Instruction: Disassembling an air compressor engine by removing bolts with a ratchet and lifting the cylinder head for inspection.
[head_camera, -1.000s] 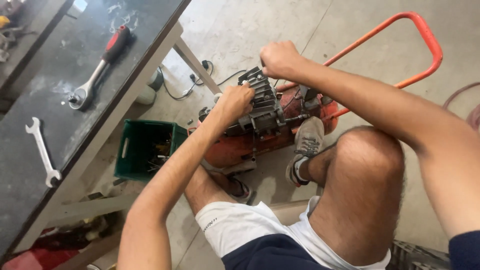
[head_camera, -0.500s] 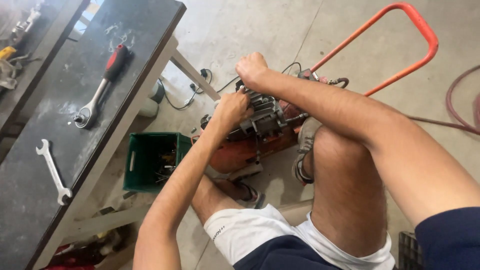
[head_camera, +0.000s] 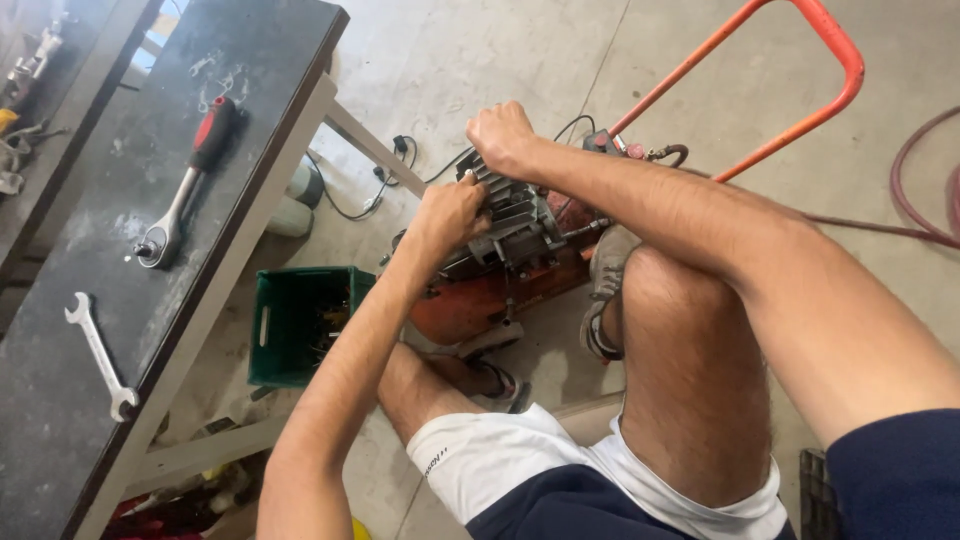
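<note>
On the dark workbench (head_camera: 110, 300) at the left lie a ratchet with a red handle (head_camera: 185, 185) and an open-ended spanner (head_camera: 98, 355), well apart. Beside the bench leg, a green crate (head_camera: 290, 322) stands on the floor; its contents are too dim to tell. Just right of it sits an orange compressor (head_camera: 495, 285) with a finned grey motor (head_camera: 515, 215), between the person's feet. Left hand (head_camera: 450, 212) grips the fins; right hand (head_camera: 500, 135) is clenched on the motor's top. An orange handle (head_camera: 800, 60) rises behind.
</note>
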